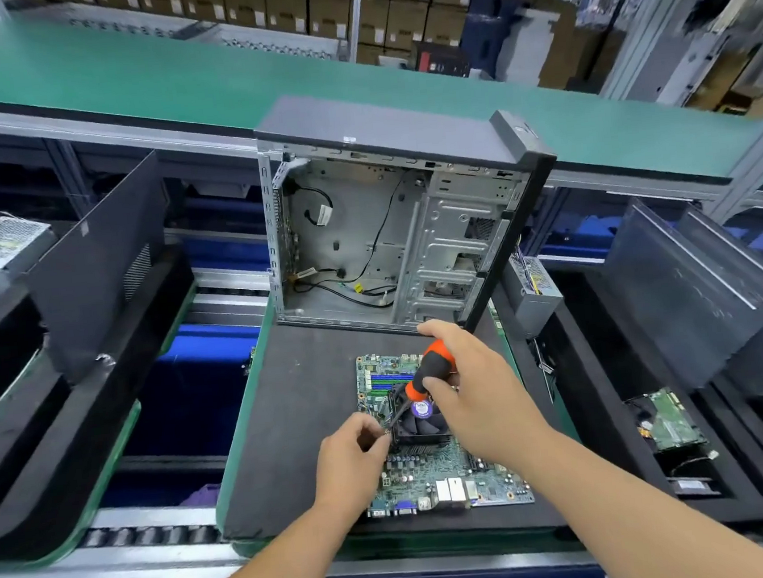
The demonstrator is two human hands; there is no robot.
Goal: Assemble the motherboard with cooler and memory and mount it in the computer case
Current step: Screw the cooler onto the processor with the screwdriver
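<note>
The right hand [470,387] grips an orange screwdriver [427,373] over the green motherboard's [438,465] black cooler [418,420], while the left hand [352,459] pinches its tip.

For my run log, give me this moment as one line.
right hand: grips screwdriver | left hand: steadies tip at cooler | motherboard: on pad, outside case

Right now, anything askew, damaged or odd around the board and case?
Nothing stands out. The green motherboard lies flat on the dark foam mat, black fan cooler on it. The right hand grips the orange-and-black screwdriver; the left hand pinches near its tip. The grey open case stands upright behind.
</note>
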